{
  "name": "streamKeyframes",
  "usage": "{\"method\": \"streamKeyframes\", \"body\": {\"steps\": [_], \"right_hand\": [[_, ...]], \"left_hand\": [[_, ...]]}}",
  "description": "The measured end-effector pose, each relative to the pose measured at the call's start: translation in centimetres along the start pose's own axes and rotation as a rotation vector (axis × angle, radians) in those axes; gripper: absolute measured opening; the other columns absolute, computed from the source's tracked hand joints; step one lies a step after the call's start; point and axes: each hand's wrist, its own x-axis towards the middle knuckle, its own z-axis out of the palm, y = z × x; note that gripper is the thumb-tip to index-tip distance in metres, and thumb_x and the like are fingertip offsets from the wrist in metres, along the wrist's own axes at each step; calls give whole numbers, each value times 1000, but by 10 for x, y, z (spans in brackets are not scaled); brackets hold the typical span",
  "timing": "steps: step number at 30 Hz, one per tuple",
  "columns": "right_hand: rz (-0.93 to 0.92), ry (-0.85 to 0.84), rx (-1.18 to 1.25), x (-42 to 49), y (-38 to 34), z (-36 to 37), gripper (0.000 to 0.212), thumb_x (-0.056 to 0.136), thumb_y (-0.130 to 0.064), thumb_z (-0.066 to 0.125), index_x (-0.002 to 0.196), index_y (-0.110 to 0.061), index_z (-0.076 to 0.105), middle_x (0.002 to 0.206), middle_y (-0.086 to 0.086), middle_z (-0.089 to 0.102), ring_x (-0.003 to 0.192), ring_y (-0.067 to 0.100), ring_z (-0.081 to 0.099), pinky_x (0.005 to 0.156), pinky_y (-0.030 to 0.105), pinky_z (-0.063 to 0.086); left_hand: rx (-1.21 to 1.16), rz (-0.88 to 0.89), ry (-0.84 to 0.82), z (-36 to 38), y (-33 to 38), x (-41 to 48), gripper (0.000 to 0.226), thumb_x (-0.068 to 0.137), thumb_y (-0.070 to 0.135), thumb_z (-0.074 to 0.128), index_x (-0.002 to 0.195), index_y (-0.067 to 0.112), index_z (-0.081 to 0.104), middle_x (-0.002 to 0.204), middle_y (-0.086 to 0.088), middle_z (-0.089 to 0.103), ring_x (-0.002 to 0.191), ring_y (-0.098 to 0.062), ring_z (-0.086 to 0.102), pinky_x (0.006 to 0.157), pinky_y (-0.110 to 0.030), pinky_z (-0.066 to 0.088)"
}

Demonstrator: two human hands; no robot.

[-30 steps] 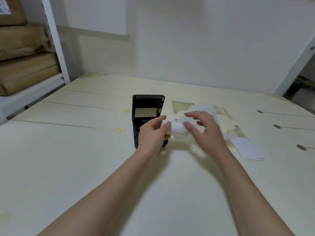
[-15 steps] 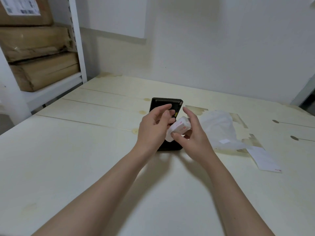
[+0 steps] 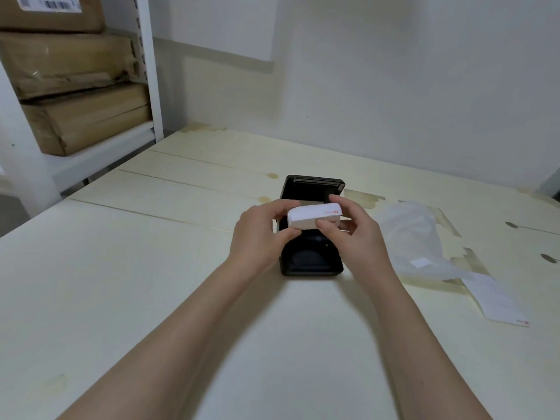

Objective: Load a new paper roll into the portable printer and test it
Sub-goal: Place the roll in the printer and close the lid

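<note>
Head view: paper roll (image 3: 313,218) between both hands' grip, above printer (image 3: 312,259).

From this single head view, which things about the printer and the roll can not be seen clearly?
- Printer paper bay: head view, covered by the paper roll and both hands.
- Roll's loose end: hidden under the right hand fingers.
- Red print on the roll: too small to read.
- Left hand grip on the roll's far end: only the fingertips show.
- Box label: cut off by the top edge.
</note>
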Motion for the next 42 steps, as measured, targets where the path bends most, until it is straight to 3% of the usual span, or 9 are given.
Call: {"method": "streamKeyframes", "body": {"steps": [7,12,17,26,28,31,35,39,42], "right_hand": [[-19,118,-201,11,25,9,31,81,-24,71,109,-35,63,104,-15,68,107,15,59,84,24,43],[-9,103,-268,12,27,8,31,80,-24,73,108,-32,62,99,-26,61,105,16,53,77,17,39],[-10,74,-318,12,28,7,30,80,-29,72,107,-33,61,106,-15,64,105,11,51,75,12,36],[-79,92,-500,7,27,12,26,82,-19,71,107,-26,67,93,-24,42,116,23,48,98,43,42],[-160,94,-583,8,32,11,22,81,-13,69,101,-21,72,114,-11,60,121,25,44,96,35,42],[-161,68,-620,8,38,7,19,82,-14,69,98,-21,77,135,-3,58,127,21,38,85,14,27],[-202,45,-659,6,39,2,17,86,-21,70,101,-24,78,129,-6,64,121,22,43,83,9,24],[-213,104,-599,3,40,3,16,86,-16,69,98,-21,79,119,-5,70,115,22,50,83,-1,26],[-211,94,-603,3,40,3,17,87,-12,68,99,-18,79,117,-1,71,114,26,53,83,6,27]], "left_hand": [[144,26,71,16,-10,16,39,78,17,68,111,37,68,101,8,74,105,-20,61,89,-40,50],[212,-8,96,25,-16,19,37,78,15,66,108,37,69,101,3,73,108,-22,59,86,-35,48],[311,32,80,21,-14,12,37,82,14,63,113,34,66,100,6,71,108,-22,49,86,-30,39],[404,80,2,19,-16,5,28,89,20,60,116,26,64,120,13,68,116,-24,49,96,-35,38],[427,93,-61,17,-17,2,31,90,31,62,121,26,62,128,14,64,124,-22,47,102,-36,37],[462,99,-185,14,-16,-3,59,83,53,67,133,25,53,140,13,55,134,-16,40,109,-35,33],[533,143,-356,10,-21,-4,97,67,57,80,147,22,36,159,12,31,149,-15,19,118,-36,27],[472,170,-304,12,-28,1,92,70,45,84,147,25,38,162,16,26,152,-10,17,119,-32,25],[443,195,-274,15,-31,5,88,71,42,84,146,25,42,161,16,30,151,-10,19,118,-29,25]]}}
